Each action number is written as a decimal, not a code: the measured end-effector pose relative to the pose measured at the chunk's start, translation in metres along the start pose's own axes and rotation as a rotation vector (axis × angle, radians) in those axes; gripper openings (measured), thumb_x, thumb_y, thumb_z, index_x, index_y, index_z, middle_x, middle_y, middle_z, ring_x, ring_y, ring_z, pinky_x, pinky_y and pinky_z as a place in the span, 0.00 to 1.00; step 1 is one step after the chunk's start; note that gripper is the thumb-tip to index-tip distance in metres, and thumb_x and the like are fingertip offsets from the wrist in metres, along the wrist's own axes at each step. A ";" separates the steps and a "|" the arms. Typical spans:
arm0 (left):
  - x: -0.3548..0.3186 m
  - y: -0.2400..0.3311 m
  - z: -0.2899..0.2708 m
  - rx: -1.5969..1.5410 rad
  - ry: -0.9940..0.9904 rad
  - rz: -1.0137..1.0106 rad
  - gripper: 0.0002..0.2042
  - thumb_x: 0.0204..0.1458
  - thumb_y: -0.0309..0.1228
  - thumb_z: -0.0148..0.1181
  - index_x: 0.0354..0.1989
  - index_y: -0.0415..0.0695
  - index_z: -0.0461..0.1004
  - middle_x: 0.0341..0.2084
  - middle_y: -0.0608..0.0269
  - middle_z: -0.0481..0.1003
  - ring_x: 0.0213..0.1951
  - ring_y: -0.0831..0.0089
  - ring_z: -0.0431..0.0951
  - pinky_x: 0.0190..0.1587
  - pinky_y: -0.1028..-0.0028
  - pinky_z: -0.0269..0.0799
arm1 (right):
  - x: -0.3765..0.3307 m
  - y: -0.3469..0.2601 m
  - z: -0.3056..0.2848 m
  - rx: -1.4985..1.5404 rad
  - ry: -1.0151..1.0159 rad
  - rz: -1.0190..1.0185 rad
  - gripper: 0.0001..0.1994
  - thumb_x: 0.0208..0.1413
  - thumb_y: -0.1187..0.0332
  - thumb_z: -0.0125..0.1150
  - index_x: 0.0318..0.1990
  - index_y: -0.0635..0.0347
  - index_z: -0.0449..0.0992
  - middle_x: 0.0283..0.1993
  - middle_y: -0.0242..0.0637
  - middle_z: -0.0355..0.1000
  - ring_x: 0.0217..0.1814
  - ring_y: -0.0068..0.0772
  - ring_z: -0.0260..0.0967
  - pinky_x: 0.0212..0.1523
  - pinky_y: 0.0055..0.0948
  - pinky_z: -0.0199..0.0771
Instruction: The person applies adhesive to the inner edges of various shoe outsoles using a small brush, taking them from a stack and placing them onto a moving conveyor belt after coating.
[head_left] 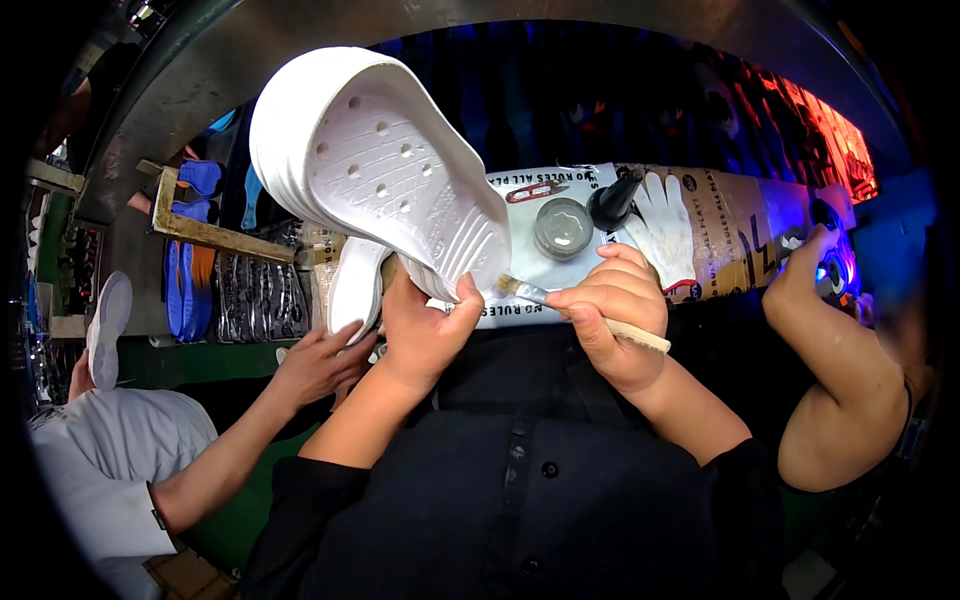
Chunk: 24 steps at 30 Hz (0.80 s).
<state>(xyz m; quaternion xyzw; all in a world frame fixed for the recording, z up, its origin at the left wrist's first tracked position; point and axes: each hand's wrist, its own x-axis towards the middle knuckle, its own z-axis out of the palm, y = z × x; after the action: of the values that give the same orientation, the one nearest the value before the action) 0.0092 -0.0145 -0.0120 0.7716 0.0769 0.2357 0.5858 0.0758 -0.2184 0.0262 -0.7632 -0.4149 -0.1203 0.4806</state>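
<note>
My left hand [425, 325] is closed on the narrow end of a thick white shoe sole [400, 175]. The sole's hollowed inner side, with small holes and ridges, is turned up and its wide end points away to the left. Between the thumb and fingers of my right hand [618, 318] is a flat brush [530, 291] with a pale handle. Its bristles are at the sole's narrow end; whether they touch cannot be made out. Just beyond the brush stands a round glass jar [563, 230] with clear, greyish contents.
A black bottle [612, 203], white work glove [662, 225] and red-handled snips [536, 190] lie around the jar on the covered work surface [725, 225]. A co-worker's hand [325, 368] at left touches another white sole [355, 285]. Another person's arm [838, 395] is at right.
</note>
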 end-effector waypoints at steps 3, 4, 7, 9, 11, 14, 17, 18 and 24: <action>0.000 0.003 0.002 -0.004 -0.014 -0.003 0.20 0.45 0.24 0.59 0.48 0.32 0.66 0.38 0.52 0.76 0.40 0.69 0.77 0.45 0.73 0.70 | -0.002 0.003 0.005 -0.025 -0.015 -0.002 0.11 0.56 0.63 0.55 0.28 0.55 0.80 0.20 0.27 0.72 0.25 0.27 0.67 0.53 0.37 0.60; 0.000 0.003 0.002 -0.005 -0.016 -0.004 0.20 0.45 0.24 0.59 0.48 0.32 0.66 0.38 0.52 0.76 0.40 0.69 0.77 0.45 0.73 0.70 | -0.002 0.003 0.005 -0.026 -0.014 0.001 0.11 0.56 0.63 0.55 0.28 0.55 0.80 0.20 0.27 0.72 0.25 0.27 0.67 0.53 0.37 0.60; -0.001 -0.003 0.001 0.017 -0.013 0.037 0.19 0.45 0.23 0.59 0.47 0.32 0.67 0.37 0.52 0.76 0.39 0.68 0.77 0.44 0.72 0.71 | -0.004 0.003 0.005 -0.063 -0.027 0.005 0.10 0.55 0.63 0.56 0.27 0.55 0.80 0.21 0.28 0.72 0.25 0.28 0.67 0.52 0.37 0.60; -0.002 -0.007 0.001 0.011 -0.007 0.089 0.18 0.45 0.23 0.60 0.46 0.32 0.68 0.36 0.52 0.76 0.38 0.67 0.78 0.43 0.72 0.71 | -0.005 0.003 0.001 -0.049 0.021 -0.003 0.07 0.50 0.64 0.63 0.26 0.54 0.80 0.21 0.28 0.73 0.26 0.28 0.66 0.50 0.33 0.59; -0.002 -0.009 0.000 0.028 0.001 0.097 0.18 0.45 0.23 0.60 0.46 0.32 0.67 0.36 0.52 0.76 0.38 0.67 0.78 0.43 0.72 0.71 | -0.005 0.004 -0.002 -0.041 0.030 0.006 0.07 0.50 0.63 0.63 0.26 0.54 0.80 0.20 0.28 0.73 0.26 0.28 0.66 0.50 0.33 0.59; -0.002 -0.004 0.001 0.050 0.000 0.114 0.18 0.45 0.23 0.60 0.46 0.32 0.67 0.36 0.52 0.77 0.37 0.67 0.78 0.43 0.72 0.72 | -0.004 0.003 -0.002 -0.031 0.041 0.010 0.07 0.50 0.63 0.63 0.25 0.54 0.80 0.20 0.28 0.72 0.26 0.28 0.66 0.50 0.34 0.59; -0.003 -0.003 0.003 0.050 0.000 0.106 0.18 0.44 0.23 0.59 0.46 0.32 0.67 0.35 0.52 0.77 0.37 0.68 0.79 0.42 0.73 0.72 | -0.003 0.003 0.002 -0.039 0.007 -0.025 0.07 0.50 0.63 0.63 0.25 0.54 0.80 0.21 0.27 0.72 0.26 0.28 0.66 0.50 0.33 0.59; -0.003 -0.003 0.002 0.045 0.010 0.094 0.19 0.44 0.22 0.59 0.46 0.32 0.67 0.35 0.52 0.77 0.37 0.68 0.79 0.42 0.73 0.73 | -0.003 0.004 0.002 -0.070 -0.005 -0.038 0.07 0.50 0.62 0.63 0.26 0.54 0.80 0.21 0.27 0.72 0.26 0.28 0.67 0.50 0.33 0.59; -0.001 0.003 0.002 -0.008 0.009 0.084 0.19 0.44 0.22 0.59 0.47 0.32 0.67 0.35 0.53 0.77 0.37 0.69 0.79 0.42 0.73 0.73 | -0.008 0.005 -0.005 -0.107 0.011 -0.024 0.07 0.49 0.62 0.64 0.26 0.54 0.80 0.22 0.27 0.73 0.27 0.28 0.66 0.50 0.34 0.59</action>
<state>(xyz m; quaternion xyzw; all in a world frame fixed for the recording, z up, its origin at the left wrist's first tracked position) 0.0087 -0.0175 -0.0097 0.7707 0.0461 0.2638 0.5782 0.0756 -0.2273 0.0211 -0.7821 -0.4144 -0.1525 0.4397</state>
